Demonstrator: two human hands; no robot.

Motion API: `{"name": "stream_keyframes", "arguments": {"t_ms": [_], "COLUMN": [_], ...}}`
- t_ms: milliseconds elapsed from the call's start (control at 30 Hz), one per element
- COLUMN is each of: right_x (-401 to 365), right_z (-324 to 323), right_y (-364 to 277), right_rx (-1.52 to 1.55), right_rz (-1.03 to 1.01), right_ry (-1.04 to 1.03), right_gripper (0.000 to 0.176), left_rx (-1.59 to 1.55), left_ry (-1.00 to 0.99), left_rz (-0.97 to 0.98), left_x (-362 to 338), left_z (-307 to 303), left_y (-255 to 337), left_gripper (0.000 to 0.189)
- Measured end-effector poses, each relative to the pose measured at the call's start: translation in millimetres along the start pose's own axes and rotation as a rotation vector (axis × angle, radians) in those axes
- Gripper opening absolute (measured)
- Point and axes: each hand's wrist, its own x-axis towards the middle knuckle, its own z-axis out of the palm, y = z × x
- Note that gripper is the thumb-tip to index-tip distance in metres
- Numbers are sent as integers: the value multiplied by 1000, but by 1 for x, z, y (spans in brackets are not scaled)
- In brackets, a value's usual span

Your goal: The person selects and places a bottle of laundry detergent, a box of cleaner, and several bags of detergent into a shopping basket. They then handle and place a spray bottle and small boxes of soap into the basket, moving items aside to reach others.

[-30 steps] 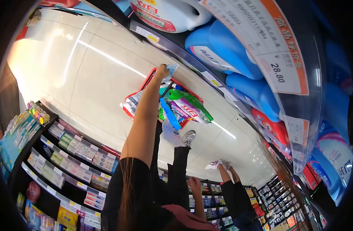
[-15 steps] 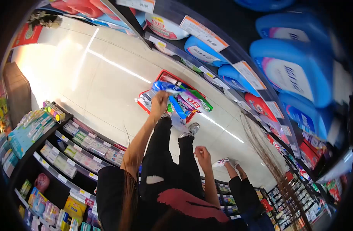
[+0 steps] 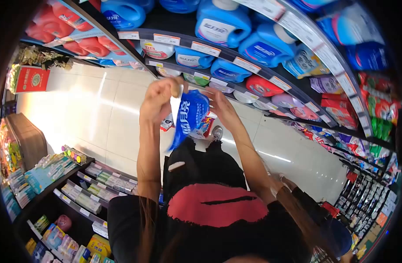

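Note:
A blue plastic pouch with white lettering [image 3: 190, 115] hangs in front of my body, above my legs. My left hand [image 3: 160, 97] grips it by its upper left edge, fingers bent round the top. On its other side is my right hand [image 3: 222, 107], raised, with fingers spread at the pouch's upper right edge; whether they touch it is unclear. Below and behind the pouch, a patterned red and white package [image 3: 207, 125] shows in part. The pouch hides most of what lies on the floor there.
Shelves of blue detergent bottles [image 3: 216, 27] stand ahead, with price tags along their edges. Red bottles [image 3: 58, 19] are at the upper left. Small boxed goods [image 3: 115, 180] fill a shelf at the lower left. Another person's leg [image 3: 288, 182] shows at the right.
The blue pouch has come up from the basket on the floor with my left hand. My right hand has risen to its side and opened. The view has turned toward the shelves.

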Motion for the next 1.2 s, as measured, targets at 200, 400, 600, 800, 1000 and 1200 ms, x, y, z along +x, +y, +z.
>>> {"name": "stream_keyframes", "arguments": {"t_ms": [200,400,600,800,1000,1200], "right_x": [-12,-59,-102,-111,-120,-131], "right_z": [-12,-25,-7,-19,-22,-24], "right_y": [-80,-115,-156,-161,-163,-166], "right_rx": [-347,-182,-417,-502,-489,-523], "right_rz": [14,-103,-278,-385,-417,-418], "right_ry": [-464,-537,-234,-217,-197,-207], "right_gripper": [64,61,45,47,50,51], "left_rx": [-555,-813,-868,-883,-856,-844], "left_ry": [-306,-545,-634,-610,-579,-554], "left_rz": [101,53,-3,-27,-35,-34], "left_x": [75,123,140,137,133,127], "left_z": [70,106,137,159,174,187], "left_y": [-9,-33,-51,-60,-57,-58], "left_gripper": [12,14,16,17,18,19]}}
